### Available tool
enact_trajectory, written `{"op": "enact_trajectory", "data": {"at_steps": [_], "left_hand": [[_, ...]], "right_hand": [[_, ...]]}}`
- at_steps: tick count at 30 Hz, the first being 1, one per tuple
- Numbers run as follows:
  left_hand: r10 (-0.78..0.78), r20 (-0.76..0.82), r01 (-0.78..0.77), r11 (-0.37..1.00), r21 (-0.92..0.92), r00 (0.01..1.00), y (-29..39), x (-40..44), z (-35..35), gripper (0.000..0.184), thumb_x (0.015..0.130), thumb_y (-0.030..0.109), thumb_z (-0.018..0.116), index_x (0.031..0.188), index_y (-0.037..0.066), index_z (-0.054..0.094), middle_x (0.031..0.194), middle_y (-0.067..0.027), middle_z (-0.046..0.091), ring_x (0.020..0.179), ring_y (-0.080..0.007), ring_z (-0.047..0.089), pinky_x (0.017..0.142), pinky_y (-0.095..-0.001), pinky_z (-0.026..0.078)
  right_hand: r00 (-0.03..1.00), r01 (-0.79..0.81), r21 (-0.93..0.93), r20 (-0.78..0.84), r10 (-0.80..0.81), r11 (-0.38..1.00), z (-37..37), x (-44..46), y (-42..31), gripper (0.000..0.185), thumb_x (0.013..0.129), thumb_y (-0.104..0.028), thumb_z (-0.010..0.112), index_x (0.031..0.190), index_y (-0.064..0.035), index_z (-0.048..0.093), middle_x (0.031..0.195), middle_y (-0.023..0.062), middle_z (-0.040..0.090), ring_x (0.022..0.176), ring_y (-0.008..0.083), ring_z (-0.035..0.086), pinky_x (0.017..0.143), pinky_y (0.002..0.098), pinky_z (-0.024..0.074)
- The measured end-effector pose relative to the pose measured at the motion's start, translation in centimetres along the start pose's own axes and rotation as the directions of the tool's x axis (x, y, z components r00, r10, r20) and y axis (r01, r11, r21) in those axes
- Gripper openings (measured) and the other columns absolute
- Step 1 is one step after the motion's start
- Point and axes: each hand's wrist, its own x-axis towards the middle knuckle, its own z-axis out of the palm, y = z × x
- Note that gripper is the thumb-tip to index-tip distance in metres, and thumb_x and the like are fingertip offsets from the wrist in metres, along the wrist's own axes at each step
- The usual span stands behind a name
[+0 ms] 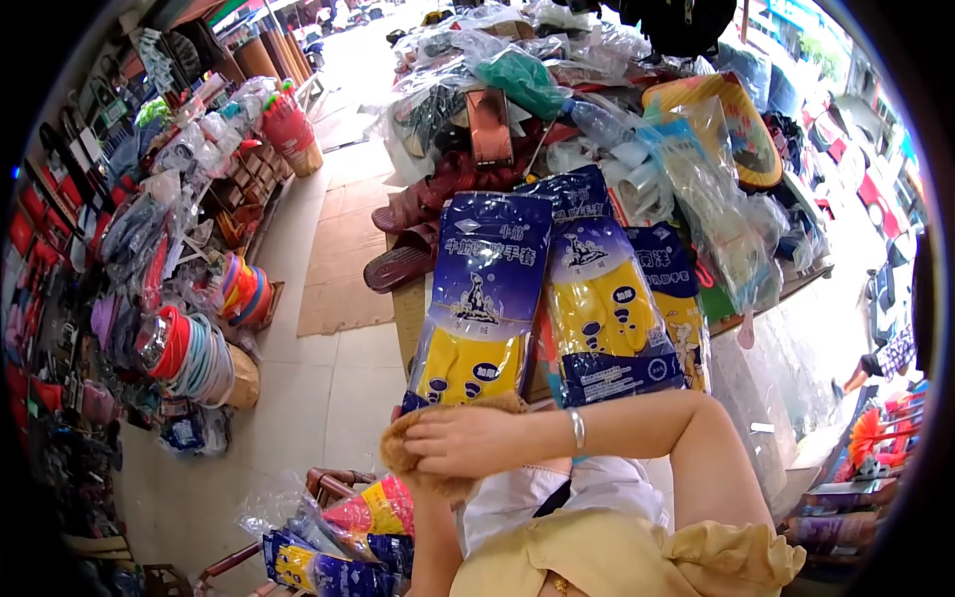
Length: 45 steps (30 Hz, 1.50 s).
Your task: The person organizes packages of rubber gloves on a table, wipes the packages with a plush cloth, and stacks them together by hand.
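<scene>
My right hand (460,441), with a silver bracelet at its wrist, reaches across to the left and lies over a fuzzy brown cloth (403,448), its fingers curved on it. The cloth covers the lower edge of a blue and yellow glove packet (482,274). My left forearm rises from below; the left hand is hidden beneath the cloth and right hand. Another glove packet (602,308) lies just to the right, overlapping a third (686,328) at its right side.
Dark red slippers (406,261), a pinkish box (488,127) and bagged goods (597,124) crowd the table. More glove packets (338,572) sit at lower left. Buckets (288,129) and coiled hoses (204,363) stand along the left. A passer-by's leg (858,373) shows at right.
</scene>
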Motion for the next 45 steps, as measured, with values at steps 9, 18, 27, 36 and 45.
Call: {"op": "enact_trajectory", "data": {"at_steps": [9, 18, 27, 36, 45], "left_hand": [[0.032, -0.05, -0.023, 0.984, 0.175, 0.998, 0.0, 0.9, -3.7, 0.046, 0.095, 0.014, 0.058, 0.137, 0.008, 0.04, 0.127, -0.009, 0.055, 0.11, -0.0189, 0.06, 0.092, -0.0337, 0.054], [-0.096, -0.087, 0.116, 0.956, 0.27, 0.992, 0.5, 0.6, -2.6, 0.047, 0.096, 0.024, 0.056, 0.139, 0.007, 0.042, 0.135, -0.0086, 0.051, 0.121, -0.0205, 0.054, 0.099, -0.0369, 0.049], [-0.016, 0.013, 0.007, 0.864, 0.504, 1.0, -0.1, 1.1, -5.1, 0.046, 0.101, 0.035, 0.043, 0.128, 0.0, 0.053, 0.124, -0.0137, 0.06, 0.109, -0.0244, 0.061, 0.096, -0.0394, 0.051], [0.002, -0.248, 0.052, 0.976, 0.213, 0.969, 0.7, 0.4, -2.7, 0.019, 0.096, 0.014, 0.058, 0.113, 0.007, 0.059, 0.103, -0.0043, 0.068, 0.086, -0.0134, 0.066, 0.072, -0.0277, 0.058], [0.434, 0.256, -0.391, 0.256, 0.884, 0.864, 3.1, 0.3, 1.4, 0.026, 0.088, 0.008, 0.063, 0.113, 0.003, 0.058, 0.115, -0.0105, 0.058, 0.108, -0.0217, 0.054, 0.096, -0.0327, 0.041]], "right_hand": [[0.889, -0.434, -0.185, 0.068, 0.452, 0.882, -5.2, 1.5, 7.0, 0.011, 0.072, -0.017, 0.061, 0.08, -0.0141, 0.069, 0.091, 0.0033, 0.064, 0.101, 0.0215, 0.058, 0.094, 0.0351, 0.0439], [0.974, -0.224, -0.105, 0.009, 0.226, 0.969, -1.8, -0.1, 2.5, 0.012, 0.075, -0.02, 0.059, 0.08, -0.0093, 0.061, 0.099, 0.007, 0.059, 0.104, 0.0252, 0.055, 0.098, 0.0372, 0.0418], [0.923, -0.345, 0.002, 0.18, 0.339, 0.939, -1.1, -2.0, -2.4, 0.012, 0.075, -0.015, 0.059, 0.085, -0.0108, 0.058, 0.101, 0.0089, 0.059, 0.099, 0.0262, 0.058, 0.091, 0.0381, 0.0471], [0.839, -0.544, -0.104, -0.069, 0.54, 0.833, -5.1, -7.2, -4.1, 0.018, 0.075, -0.014, 0.064, 0.092, -0.0103, 0.059, 0.127, 0.011, 0.055, 0.128, 0.0312, 0.045, 0.109, 0.0488, 0.0324], [0.603, -0.617, 0.581, -0.084, 0.793, 0.531, -6.9, -5.8, -7.7, 0.029, 0.081, 0.006, 0.057, 0.106, -0.0064, 0.063, 0.128, 0.0124, 0.058, 0.124, 0.0249, 0.051, 0.104, 0.0391, 0.0382]]}}
